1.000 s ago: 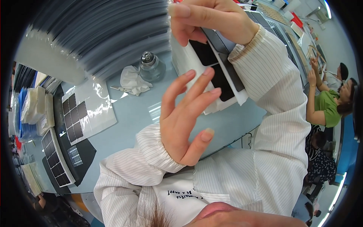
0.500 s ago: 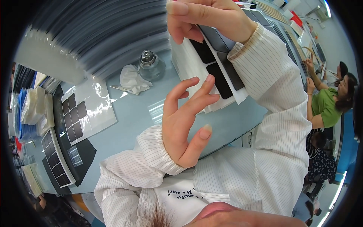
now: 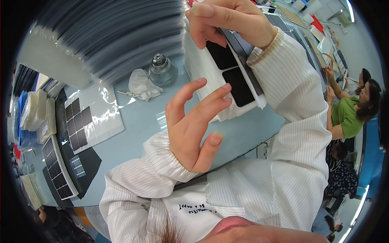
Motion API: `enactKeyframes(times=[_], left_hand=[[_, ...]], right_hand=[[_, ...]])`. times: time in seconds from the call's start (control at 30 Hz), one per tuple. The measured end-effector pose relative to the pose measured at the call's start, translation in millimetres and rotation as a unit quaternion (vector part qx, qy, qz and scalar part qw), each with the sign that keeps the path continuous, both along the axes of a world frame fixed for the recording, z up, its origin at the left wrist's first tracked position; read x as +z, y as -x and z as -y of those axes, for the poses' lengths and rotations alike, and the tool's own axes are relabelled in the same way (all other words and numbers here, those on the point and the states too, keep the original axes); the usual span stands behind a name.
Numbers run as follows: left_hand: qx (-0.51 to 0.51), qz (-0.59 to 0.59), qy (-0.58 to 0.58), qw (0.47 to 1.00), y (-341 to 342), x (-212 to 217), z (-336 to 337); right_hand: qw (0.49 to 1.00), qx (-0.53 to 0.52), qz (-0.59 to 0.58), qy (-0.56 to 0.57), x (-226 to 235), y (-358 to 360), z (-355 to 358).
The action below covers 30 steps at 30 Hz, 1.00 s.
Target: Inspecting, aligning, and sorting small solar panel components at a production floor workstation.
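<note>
At the top edge my right hand [image 3: 233, 22] is closed, its thumb and fingers drawn together. A small red thing shows by its thumb, but what the fingertips hold is hard to make out. Below that hand lies a stack of white sheets [image 3: 198, 60] with black rectangles [image 3: 238, 87] on the top one. A dark strip [image 3: 254, 77], seemingly a raised sheet, runs along the stack's right side under the right wrist. My left hand [image 3: 194, 125] hovers over the stack's near-left corner, open and holding nothing, its fingers spread and slightly bent.
Left of the stack stand a glass pump bottle [image 3: 162, 71] and crumpled white tissue [image 3: 142, 84]. Tall layered grey sheets [image 3: 121, 36] fill the upper left. A clear sheet with black squares [image 3: 107, 117] lies at left, near plastic-wrapped bundles [image 3: 34, 111]. People [image 3: 348, 109] work at right.
My left hand has drifted slightly left. My right hand has shifted a little right and down. More of the black rectangles shows, and the dark strip beside them looks narrower.
</note>
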<state>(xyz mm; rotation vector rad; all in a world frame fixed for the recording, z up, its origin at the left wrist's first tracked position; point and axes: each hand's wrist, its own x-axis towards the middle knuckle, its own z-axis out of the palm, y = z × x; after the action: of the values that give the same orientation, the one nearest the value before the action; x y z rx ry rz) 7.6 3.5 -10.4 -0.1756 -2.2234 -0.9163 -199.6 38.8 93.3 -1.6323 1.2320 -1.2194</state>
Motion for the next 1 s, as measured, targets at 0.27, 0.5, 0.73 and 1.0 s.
enactKeyframes(times=[0.27, 0.5, 0.73, 1.0], left_hand=[[-0.038, 0.033, -0.058, 0.997, -2.4, -3.3, -4.2], [-0.086, 0.024, -0.074, 0.993, 5.4, 1.6, -6.2], [-0.083, 0.003, -0.073, 0.994, 4.4, 2.7, -3.8], [0.021, 0.016, 0.026, 0.999, -0.5, -1.0, -3.8]], right_hand=[[1.0, -0.009, -0.006, 0.017, -3.3, -0.7, 4.3], [1.0, 0.023, -0.018, -0.009, 1.6, 1.4, 3.3], [0.999, 0.006, -0.039, 0.002, 2.4, -2.7, 2.3], [1.0, -0.006, -0.011, -0.025, 2.9, -1.1, -0.5]])
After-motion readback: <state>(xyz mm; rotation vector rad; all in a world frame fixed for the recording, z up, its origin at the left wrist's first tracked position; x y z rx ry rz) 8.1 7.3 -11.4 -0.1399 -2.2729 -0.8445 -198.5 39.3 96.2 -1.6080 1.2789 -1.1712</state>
